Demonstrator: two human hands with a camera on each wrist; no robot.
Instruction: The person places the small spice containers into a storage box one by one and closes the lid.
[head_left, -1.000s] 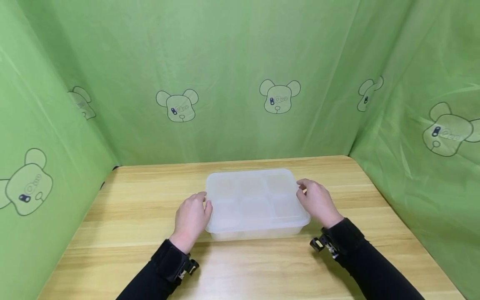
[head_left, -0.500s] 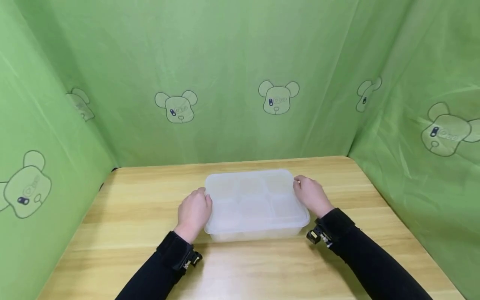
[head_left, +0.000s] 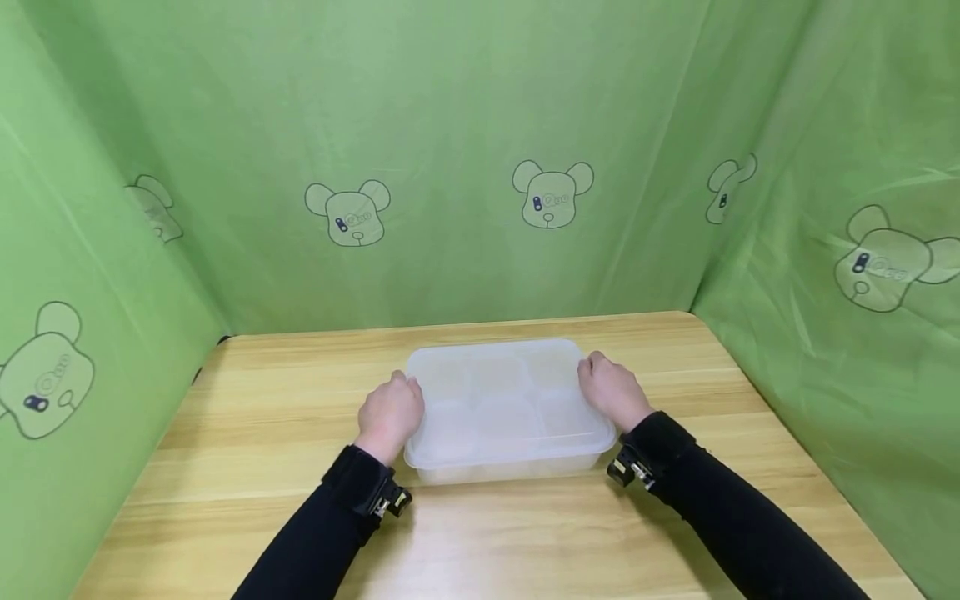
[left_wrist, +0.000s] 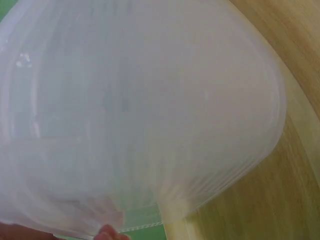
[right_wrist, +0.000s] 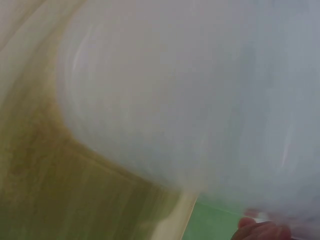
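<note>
A translucent white plastic storage box (head_left: 510, 472) stands on the wooden table, its frosted lid (head_left: 510, 404) on top. Through the lid show the faint outlines of several square compartments. My left hand (head_left: 392, 415) grips the box's left edge with curled fingers, and my right hand (head_left: 613, 392) grips the right edge likewise. The lid (left_wrist: 150, 100) fills most of the left wrist view, with a fingertip at its rim low in the picture. In the right wrist view the lid (right_wrist: 175, 100) is blurred and fingers (right_wrist: 265, 231) show at the bottom. Whether the fingers hold only the lid's rim cannot be told.
The wooden table (head_left: 300, 392) extends around the box. Green cloth walls (head_left: 450, 100) printed with bear heads enclose the table at the back and both sides. A small camera is strapped to each black-sleeved wrist.
Both hands have closed from loose contact into a grip on the box's edges. The box and hands appear slightly further left, along with the whole view.
</note>
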